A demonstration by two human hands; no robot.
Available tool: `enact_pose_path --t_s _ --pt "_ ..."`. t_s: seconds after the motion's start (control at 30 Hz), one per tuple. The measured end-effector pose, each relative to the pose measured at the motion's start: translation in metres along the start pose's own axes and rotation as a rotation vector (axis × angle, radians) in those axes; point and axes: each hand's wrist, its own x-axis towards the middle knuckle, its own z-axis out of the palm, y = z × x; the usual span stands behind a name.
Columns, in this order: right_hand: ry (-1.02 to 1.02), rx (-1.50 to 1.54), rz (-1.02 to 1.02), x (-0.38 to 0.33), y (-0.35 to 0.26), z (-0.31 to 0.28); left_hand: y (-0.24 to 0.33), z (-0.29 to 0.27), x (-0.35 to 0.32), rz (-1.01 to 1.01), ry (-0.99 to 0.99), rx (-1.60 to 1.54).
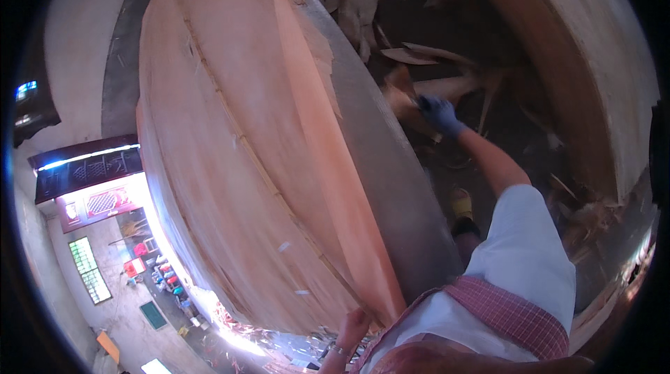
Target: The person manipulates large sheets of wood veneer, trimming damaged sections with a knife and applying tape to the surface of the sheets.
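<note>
A long thin bamboo stick (pixel 273 189) lies lengthwise across a wide stack of reddish-tan wood veneer sheets (pixel 230 157). My bare left hand (pixel 354 326), with a band at the wrist, is closed at the stick's near end, by the stack's near edge. My right hand (pixel 441 115), in a blue-grey glove, reaches out past the stack's right side, low over the dark floor. Its fingers are curled at a torn brown piece of veneer (pixel 401 92); the glove partly hides the grip.
A grey slab edge (pixel 377 143) runs along the stack's right side. Veneer scraps (pixel 356 7) litter the floor beyond my right hand. Another large stack (pixel 593 60) rises at the right. A yellow shoe (pixel 460 203) shows below my right arm. Colourful goods (pixel 167 280) stand far left.
</note>
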Motion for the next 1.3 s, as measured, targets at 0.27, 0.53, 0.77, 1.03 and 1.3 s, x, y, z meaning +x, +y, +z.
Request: enact_pose_path --t_s 0.27,0.53,0.77,1.03,1.3 --pt "-0.332 -0.293 0.398 -0.370 0.045 -0.169 -0.027 -0.010 0.030 0.241 -0.044 0.002" --pt "-0.956 -0.682 0.833 -0.709 -0.057 -0.276 -0.006 -0.019 0.045 0.412 -0.119 -0.022" --pt "-1.024 -0.523 0.909 -0.812 -0.128 -0.314 0.021 -0.010 0.018 0.530 -0.246 -0.322" --pt "0.047 0.337 0.156 -0.448 -0.365 -0.217 0.010 0.000 0.037 0.587 -0.226 -0.320" --pt "-0.093 0.092 0.373 -0.411 -0.385 -0.128 0.022 0.015 -0.001 0.559 0.178 -0.361"
